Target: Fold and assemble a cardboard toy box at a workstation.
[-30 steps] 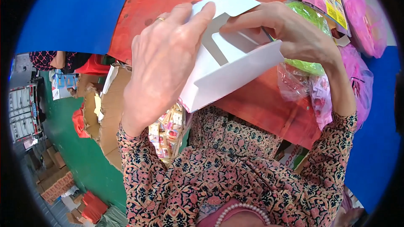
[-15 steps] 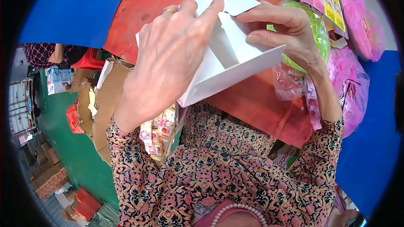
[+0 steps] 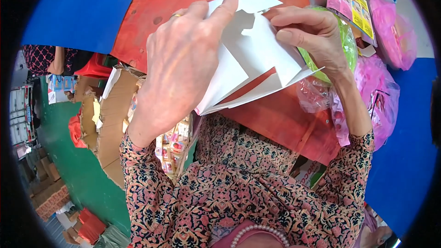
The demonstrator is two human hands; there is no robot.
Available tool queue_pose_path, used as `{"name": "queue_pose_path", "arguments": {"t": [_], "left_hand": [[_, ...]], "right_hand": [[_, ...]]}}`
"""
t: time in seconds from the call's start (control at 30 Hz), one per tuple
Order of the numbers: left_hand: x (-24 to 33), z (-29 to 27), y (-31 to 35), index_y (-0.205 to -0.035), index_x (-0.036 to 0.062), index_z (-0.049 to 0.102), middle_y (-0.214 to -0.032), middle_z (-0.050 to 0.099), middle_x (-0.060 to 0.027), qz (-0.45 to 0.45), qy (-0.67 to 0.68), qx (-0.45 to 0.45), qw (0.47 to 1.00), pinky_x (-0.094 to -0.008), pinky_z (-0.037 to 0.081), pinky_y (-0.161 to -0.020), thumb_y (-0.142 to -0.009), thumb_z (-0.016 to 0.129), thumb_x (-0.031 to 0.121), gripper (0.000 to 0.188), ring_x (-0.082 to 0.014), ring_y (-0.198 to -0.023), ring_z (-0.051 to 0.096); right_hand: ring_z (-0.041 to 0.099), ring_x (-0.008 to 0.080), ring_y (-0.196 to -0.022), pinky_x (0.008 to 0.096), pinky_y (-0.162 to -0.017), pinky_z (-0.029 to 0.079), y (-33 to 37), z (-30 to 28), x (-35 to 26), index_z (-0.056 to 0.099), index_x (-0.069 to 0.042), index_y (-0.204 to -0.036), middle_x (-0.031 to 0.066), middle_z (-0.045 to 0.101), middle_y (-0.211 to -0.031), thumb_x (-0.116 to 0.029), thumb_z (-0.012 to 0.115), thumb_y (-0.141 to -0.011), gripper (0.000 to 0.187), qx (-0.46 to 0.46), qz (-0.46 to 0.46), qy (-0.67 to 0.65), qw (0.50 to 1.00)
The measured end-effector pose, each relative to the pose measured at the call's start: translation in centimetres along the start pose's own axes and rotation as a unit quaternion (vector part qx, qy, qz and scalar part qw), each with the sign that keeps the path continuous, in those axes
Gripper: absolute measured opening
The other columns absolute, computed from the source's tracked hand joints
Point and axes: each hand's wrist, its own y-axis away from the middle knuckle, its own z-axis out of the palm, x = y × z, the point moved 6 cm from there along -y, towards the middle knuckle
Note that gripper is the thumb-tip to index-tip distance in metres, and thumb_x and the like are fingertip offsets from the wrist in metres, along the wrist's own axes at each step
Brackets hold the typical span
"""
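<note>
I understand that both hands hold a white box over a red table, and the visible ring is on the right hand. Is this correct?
Not entirely: the head view shows the ring on the left hand, not the right hand. Both hands do hold a white box over a red table.

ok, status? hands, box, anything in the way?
Left hand holding white box. Right hand at its right panel, pinch unclear. Box open, red tabletop showing through gap. Nothing seen blocking; green bag behind right hand.
</note>
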Motion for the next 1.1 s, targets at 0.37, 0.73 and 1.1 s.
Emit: {"name": "queue_pose_path", "arguments": {"t": [0.37, 0.73, 1.1], "left_hand": [[0.0, 0.4, 0.8, -0.125, 0.0135, 0.063, -0.111, 0.066, -0.0124, -0.013, -0.015, 0.028, 0.999, -0.0409, 0.054, -0.077, -0.081, 0.051, -0.003, 0.049, -0.0329, -0.092, 0.067], [-0.1, 1.6, 0.9, -0.128, 0.0128, 0.061, -0.12, 0.061, -0.017, 0.019, -0.037, 0.016, 0.999, -0.0437, 0.052, -0.082, -0.077, 0.062, 0.01, 0.051, -0.0365, -0.108, 0.06], [0.0, 1.8, 0.7, -0.127, 0.0073, 0.061, -0.125, 0.057, -0.0231, 0.053, -0.024, 0.018, 0.998, -0.0442, 0.048, -0.092, -0.079, 0.061, 0.009, 0.047, -0.0404, -0.116, 0.055]], "right_hand": [[0.066, 0.0178, -0.097, 0.0297, -0.091, 0.052, 0.3, -0.1, 0.5, 0.071, 0.002, -0.1, 0.0127, 0.07, -0.106, 0.004, 0.068, -0.084, 0.017, 0.076, -0.029, -0.036, 0.996], [0.063, 0.0067, -0.085, 0.021, -0.077, 0.051, 0.0, 1.9, -0.1, 0.072, 0.0, -0.1, 0.0031, 0.072, -0.092, 0.003, 0.065, -0.086, 0.016, 0.04, -0.071, 0.082, 0.993], [0.066, 0.008, -0.077, 0.0201, -0.068, 0.053, 1.4, 0.5, -0.8, 0.068, 0.002, -0.091, 0.0047, 0.07, -0.082, 0.0, 0.068, -0.086, 0.006, 0.202, -0.065, 0.072, 0.975]]}}
